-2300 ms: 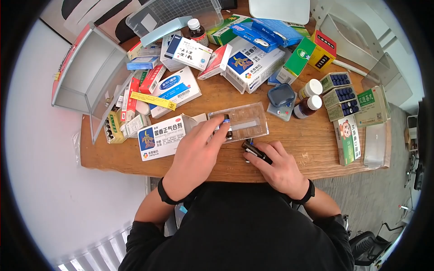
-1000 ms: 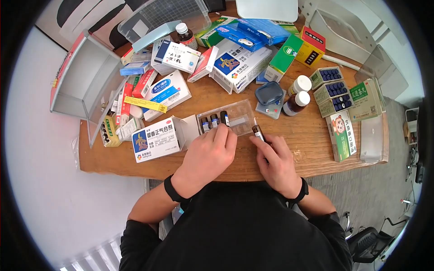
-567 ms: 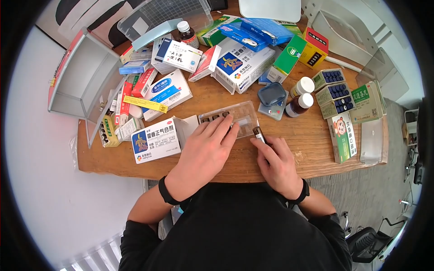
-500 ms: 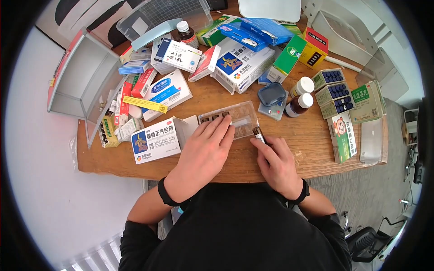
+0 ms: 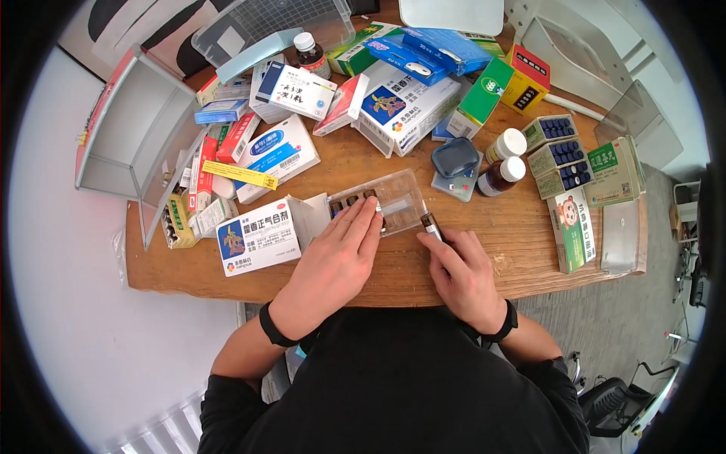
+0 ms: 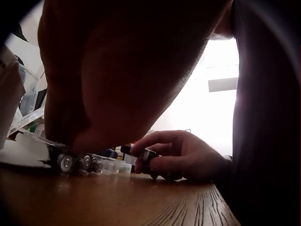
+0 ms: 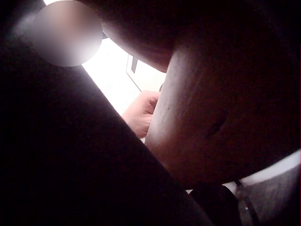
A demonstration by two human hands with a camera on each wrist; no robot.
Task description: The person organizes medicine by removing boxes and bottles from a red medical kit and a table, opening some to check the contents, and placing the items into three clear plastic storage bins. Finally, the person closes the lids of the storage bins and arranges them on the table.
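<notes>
In the head view a clear plastic tray (image 5: 404, 198) lies on the table, with several small dark glass vials (image 5: 352, 200) in its left part. My left hand (image 5: 333, 261) rests over these vials, fingers straight and side by side, covering part of them. Between thumb and fingers my right hand (image 5: 470, 276) pinches another dark vial (image 5: 430, 225) just right of the tray; a thin pale tip sticks up from it. From the left wrist, round vial ends (image 6: 65, 162) show low over the table under the dark left hand. A white medicine carton (image 5: 261, 238) stands open toward the tray.
Medicine boxes pile up behind the tray, among them a large white carton (image 5: 408, 106). White-capped bottles (image 5: 502, 175) and a blue-grey case (image 5: 455, 157) stand right of it. Boxes of blue-capped vials (image 5: 563, 157) sit farther right. The table's front edge (image 5: 401, 301) runs close to my body.
My left hand first held a vial over the tray, set it among the others, then flattened over them. The right hand turned its vial more upright. Lately hand and tray slid slightly left.
</notes>
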